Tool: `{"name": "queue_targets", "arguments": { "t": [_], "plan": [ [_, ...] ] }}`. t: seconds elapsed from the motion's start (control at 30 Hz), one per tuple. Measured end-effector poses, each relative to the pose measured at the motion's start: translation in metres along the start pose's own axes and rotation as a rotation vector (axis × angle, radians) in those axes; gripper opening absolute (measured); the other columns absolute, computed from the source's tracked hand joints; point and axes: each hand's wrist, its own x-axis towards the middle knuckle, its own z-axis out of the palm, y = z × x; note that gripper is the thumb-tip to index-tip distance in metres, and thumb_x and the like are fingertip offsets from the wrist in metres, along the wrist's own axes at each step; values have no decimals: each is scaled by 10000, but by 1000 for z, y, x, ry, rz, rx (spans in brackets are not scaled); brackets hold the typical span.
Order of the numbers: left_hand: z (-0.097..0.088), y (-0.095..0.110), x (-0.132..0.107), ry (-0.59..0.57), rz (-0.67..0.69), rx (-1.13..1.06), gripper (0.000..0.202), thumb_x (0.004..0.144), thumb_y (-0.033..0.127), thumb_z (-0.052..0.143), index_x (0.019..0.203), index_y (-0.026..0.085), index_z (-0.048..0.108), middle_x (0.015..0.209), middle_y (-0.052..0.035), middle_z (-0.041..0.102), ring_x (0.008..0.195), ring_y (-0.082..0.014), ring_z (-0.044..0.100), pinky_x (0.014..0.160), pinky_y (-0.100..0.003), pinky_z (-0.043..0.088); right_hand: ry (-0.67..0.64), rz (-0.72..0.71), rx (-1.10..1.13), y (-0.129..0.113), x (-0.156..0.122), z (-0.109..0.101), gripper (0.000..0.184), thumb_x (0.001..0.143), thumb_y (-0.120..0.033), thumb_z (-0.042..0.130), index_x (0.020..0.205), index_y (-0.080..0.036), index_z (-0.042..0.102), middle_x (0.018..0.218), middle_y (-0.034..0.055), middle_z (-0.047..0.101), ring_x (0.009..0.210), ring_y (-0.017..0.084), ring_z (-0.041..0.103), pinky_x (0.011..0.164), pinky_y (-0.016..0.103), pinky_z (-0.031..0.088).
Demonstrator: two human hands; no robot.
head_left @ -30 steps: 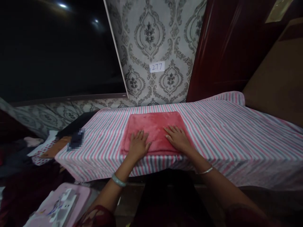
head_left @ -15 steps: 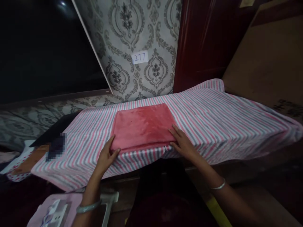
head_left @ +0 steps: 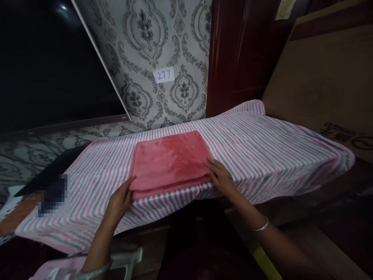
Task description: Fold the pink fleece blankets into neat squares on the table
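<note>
Far left there's a big black flat screen with a thin pale frame, and below it a pixelated dark patch sits over the left end of the bench, which is covered by a pink, grey and white striped cloth. From that patch you get a decent stretch of stripes before the action starts.

Next up, the left hand is at the near left corner of a folded coral-pink plush fabric rectangle, fingertips touching its side edge (can't tell if they're pinching it or just resting there). The fabric lies flat towards the left half of the bench, a bit skewed to the camera, with its folded layers showing along the near edge. That edge is right by the front drop-off, and there's only a thin strip of stripes behind it. Above, on the grey damask wallpaper, is a white paper label reading 277.

The right hand is well apart from the left, fingers over the fabric's right edge near the front corner; again, can't tell if it's gripping. Past it is the most room: a long run of stripes below a dark red glossy panel, reaching a big brown cardboard box.
</note>
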Motion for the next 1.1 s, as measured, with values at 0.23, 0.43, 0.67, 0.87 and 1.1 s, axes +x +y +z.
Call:
{"name": "queue_targets", "arguments": {
  "t": [0.23, 0.43, 0.67, 0.87, 1.1],
  "plan": [
    [7, -6, -7, 99, -20, 53, 480, 862, 308, 366, 1280, 233, 592, 1282, -50, 673, 1148, -243, 650, 979, -365, 525, 43, -98, -92, 7, -4, 7, 435, 968, -207, 383, 1336, -253, 611, 1375, 52, 603, 1394, 219, 416, 1130, 476, 409],
    [3, -7, -14, 41, 29, 62, 519, 873, 357, 401, 1353, 225, 545, 1370, -86, 610, 1189, -266, 621, 981, -397, 524, 30, -132, -99, 8, -13, 2, 513, 943, -172, 398, 1432, -274, 514, 1431, 44, 553, 1417, 216, 377, 1126, 477, 406],
    [-3, 54, 4, 79, 249, 431, 625, 822, 148, 460, 1434, 267, 494, 1572, -73, 368, 1492, -316, 217, 1197, -607, 112, -112, -185, -283, -28, 4, -9, 624, 866, -122, 459, 1477, -251, 448, 1554, 51, 394, 1493, 278, 197, 1179, 576, 178],
    [26, 65, 12, -111, 228, 412, 718, 760, 32, 402, 1424, 276, 519, 1510, -54, 455, 1440, -276, 350, 1181, -551, 214, -202, -163, -238, -12, 4, 2, 638, 855, -20, 351, 1405, -284, 539, 1468, 19, 516, 1439, 206, 340, 1143, 466, 294],
    [2, 61, 10, -159, 247, 149, 554, 865, 189, 426, 1402, 277, 530, 1464, -51, 520, 1408, -249, 410, 1170, -545, 260, -157, -135, -144, -32, 3, -9, 437, 948, -283, 474, 1374, -264, 570, 1420, 83, 560, 1408, 293, 390, 1151, 620, 202]
  ]
}}
